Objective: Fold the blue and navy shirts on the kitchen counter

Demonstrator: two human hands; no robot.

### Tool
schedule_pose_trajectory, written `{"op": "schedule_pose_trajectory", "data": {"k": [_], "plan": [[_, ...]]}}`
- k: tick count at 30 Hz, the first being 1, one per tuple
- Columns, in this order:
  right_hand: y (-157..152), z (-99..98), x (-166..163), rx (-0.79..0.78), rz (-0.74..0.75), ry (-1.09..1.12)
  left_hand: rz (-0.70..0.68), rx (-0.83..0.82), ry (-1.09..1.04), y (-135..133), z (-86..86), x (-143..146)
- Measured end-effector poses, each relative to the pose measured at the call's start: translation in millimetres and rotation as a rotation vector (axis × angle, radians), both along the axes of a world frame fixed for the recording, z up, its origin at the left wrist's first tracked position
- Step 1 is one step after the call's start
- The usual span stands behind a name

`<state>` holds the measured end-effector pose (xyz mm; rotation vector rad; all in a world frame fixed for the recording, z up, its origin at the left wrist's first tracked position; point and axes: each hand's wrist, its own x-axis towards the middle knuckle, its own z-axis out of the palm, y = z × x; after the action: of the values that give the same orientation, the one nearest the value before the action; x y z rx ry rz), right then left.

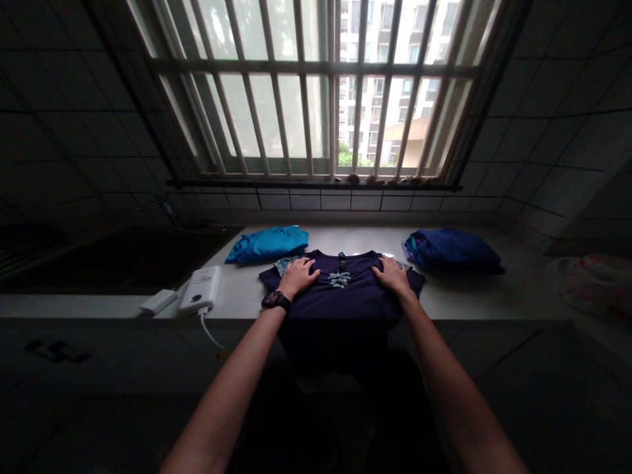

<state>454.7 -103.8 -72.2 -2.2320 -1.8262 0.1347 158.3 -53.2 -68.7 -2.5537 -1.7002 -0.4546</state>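
A dark purple short-sleeved shirt (340, 296) lies spread on the counter, its neckline toward the window and its lower part hanging over the front edge. Pale knotted trim runs down the middle of its chest, and the sleeves show patterned cuffs. My left hand (297, 276), with a black watch on the wrist, rests flat on the shirt's left shoulder, fingers apart. On the right shoulder lies my right hand (392, 274), its fingers spread too. Neither hand grips the cloth.
Left of the shirt sit a bright blue folded cloth bundle (269, 243), a white power bank (201, 289) with a cable, and a small white box (158, 301). A dark sink (123, 263) is farther left. At right lies a navy cloth bundle (451, 251). Behind is a barred window (316, 99).
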Motion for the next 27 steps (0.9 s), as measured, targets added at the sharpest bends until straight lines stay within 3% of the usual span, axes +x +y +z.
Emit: {"op": "schedule_pose_trajectory", "data": {"k": [5,11,16,24,27], "plan": [[7,9.3,6,-0.034,0.029,0.047,0.008,0.013,-0.022,0,-0.4,0],[6,37.4,58,-0.053,0.048,0.086,0.017,0.008,-0.004,-2,2.4,2],[-9,52.0,83,-0.182,0.007,0.148,0.018,0.008,0.008,-2,4.1,4],[-3,84.6,54,-0.109,0.028,0.478,0.016,-0.001,-0.007,-5,7.0,4],[-3,93.4,29,-0.026,0.171,0.74,0.017,-0.001,-0.003,-6,8.2,5]]}}
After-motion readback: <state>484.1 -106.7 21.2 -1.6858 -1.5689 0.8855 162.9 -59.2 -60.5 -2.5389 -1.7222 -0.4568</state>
